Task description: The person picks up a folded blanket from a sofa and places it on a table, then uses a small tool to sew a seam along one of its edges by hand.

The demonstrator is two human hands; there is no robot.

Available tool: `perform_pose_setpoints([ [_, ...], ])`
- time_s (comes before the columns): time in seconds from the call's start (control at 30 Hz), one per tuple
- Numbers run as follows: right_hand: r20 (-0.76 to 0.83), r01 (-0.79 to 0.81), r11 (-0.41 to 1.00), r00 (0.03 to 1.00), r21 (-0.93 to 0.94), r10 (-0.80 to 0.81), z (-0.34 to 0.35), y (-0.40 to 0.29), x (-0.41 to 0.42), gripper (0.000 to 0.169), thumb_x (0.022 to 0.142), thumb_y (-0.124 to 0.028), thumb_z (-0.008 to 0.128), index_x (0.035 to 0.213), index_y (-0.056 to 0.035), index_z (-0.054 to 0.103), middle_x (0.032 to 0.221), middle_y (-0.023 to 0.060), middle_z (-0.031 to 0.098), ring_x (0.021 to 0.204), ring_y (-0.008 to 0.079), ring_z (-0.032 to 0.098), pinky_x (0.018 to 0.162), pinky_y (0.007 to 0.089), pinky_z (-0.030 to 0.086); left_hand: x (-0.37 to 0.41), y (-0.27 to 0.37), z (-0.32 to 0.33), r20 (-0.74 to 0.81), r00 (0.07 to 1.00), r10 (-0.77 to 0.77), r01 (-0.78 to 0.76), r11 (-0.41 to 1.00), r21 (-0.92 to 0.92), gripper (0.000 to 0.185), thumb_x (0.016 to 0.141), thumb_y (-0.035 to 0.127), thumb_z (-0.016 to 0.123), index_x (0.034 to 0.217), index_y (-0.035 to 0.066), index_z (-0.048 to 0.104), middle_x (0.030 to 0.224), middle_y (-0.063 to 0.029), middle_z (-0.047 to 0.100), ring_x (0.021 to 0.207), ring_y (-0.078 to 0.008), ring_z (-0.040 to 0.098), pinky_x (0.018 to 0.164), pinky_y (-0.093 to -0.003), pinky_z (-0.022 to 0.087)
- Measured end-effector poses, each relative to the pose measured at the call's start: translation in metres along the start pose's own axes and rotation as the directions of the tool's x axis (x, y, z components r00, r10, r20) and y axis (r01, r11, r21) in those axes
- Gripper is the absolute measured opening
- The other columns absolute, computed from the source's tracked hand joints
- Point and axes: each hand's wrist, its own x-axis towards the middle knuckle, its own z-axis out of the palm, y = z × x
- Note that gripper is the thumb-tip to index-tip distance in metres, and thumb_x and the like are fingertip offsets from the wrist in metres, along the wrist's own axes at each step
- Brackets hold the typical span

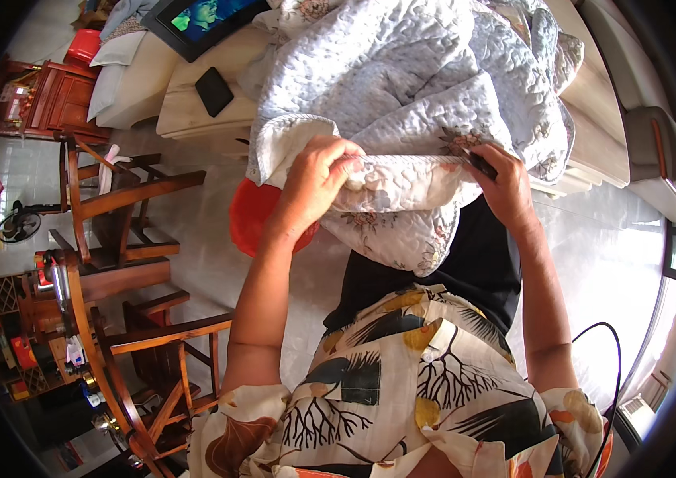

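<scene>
A quilted floral bedspread, white and pale grey, lies bunched over the table and hangs down over my lap. Along its piped edge, my left hand pinches the fabric between thumb and fingers. Farther right on the same edge, my right hand grips the fabric and also holds a small dark tool, mostly hidden by the fingers; its kind cannot be told. Between both hands the edge is stretched fairly straight, and a flap with printed flowers drops below it.
A red plastic bucket or bin stands on the floor beside my left forearm. On the wooden table lie a black tablet or case and a lit screen. Wooden chairs stand at left, a grey sofa at right.
</scene>
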Motion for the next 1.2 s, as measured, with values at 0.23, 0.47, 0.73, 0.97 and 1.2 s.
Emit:
perform_pose_setpoints([
  [0.23,0.037,-0.099,0.989,0.995,0.114,0.095,0.015,0.015,0.005,0.022,0.08,-0.013,0.066,0.096,0.0005,0.063,0.089,0.0154,0.065,0.079,0.0312,0.064,0.069,0.0335,0.049,0.004,-0.015,0.002,0.135,0.96,-0.245,0.277,0.899,-0.339,0.014,0.093,0.01,0.051,0.097,0.0,0.06,0.089,0.0012,0.058,0.078,-0.0044,0.05,0.068,-0.0202,0.042],
  [0.47,0.063,-0.129,0.981,0.991,0.145,0.121,0.015,0.015,0.005,0.022,0.08,-0.013,0.066,0.098,0.0003,0.063,0.09,0.0152,0.066,0.08,0.0294,0.065,0.071,0.0326,0.05,0.004,-0.016,0.003,0.105,0.972,-0.21,0.233,0.909,-0.345,0.018,0.089,0.007,0.054,0.104,0.002,0.063,0.088,-0.0032,0.065,0.078,-0.0083,0.056,0.072,-0.0228,0.045],
  [0.73,-0.025,-0.037,0.997,0.999,0.07,0.039,0.023,0.01,0.002,0.023,0.076,-0.01,0.068,0.098,-0.0034,0.064,0.096,0.0105,0.064,0.085,0.029,0.063,0.074,0.0333,0.05,0.01,-0.013,0.007,0.213,0.955,-0.205,0.266,0.911,-0.316,0.025,0.088,0.007,0.057,0.112,0.004,0.063,0.085,0.0012,0.061,0.078,-0.0053,0.052,0.073,-0.0217,0.044],
  [0.97,0.15,-0.063,0.909,0.989,0.411,0.0,0.033,-0.032,0.011,0.027,0.078,-0.001,0.063,0.105,-0.0037,0.062,0.099,0.0109,0.062,0.083,0.0219,0.064,0.073,0.0301,0.051,0.011,-0.009,0.007,0.251,0.931,-0.265,0.342,0.871,-0.351,0.023,0.091,0.01,0.053,0.113,0.003,0.059,0.085,0.0026,0.059,0.076,-0.0048,0.051,0.07,-0.0195,0.042],
  [1.2,0.483,-0.425,0.535,0.875,0.73,0.037,0.051,-0.039,0.03,0.027,0.086,-0.007,0.059,0.112,-0.0015,0.06,0.098,0.0033,0.063,0.086,0.0066,0.056,0.075,0.0224,0.046,0.01,-0.001,0.007,0.181,0.955,-0.235,0.284,0.902,-0.325,0.017,0.089,0.009,0.056,0.105,0.004,0.061,0.087,0.0001,0.06,0.08,-0.0093,0.055,0.071,-0.0221,0.044],
])
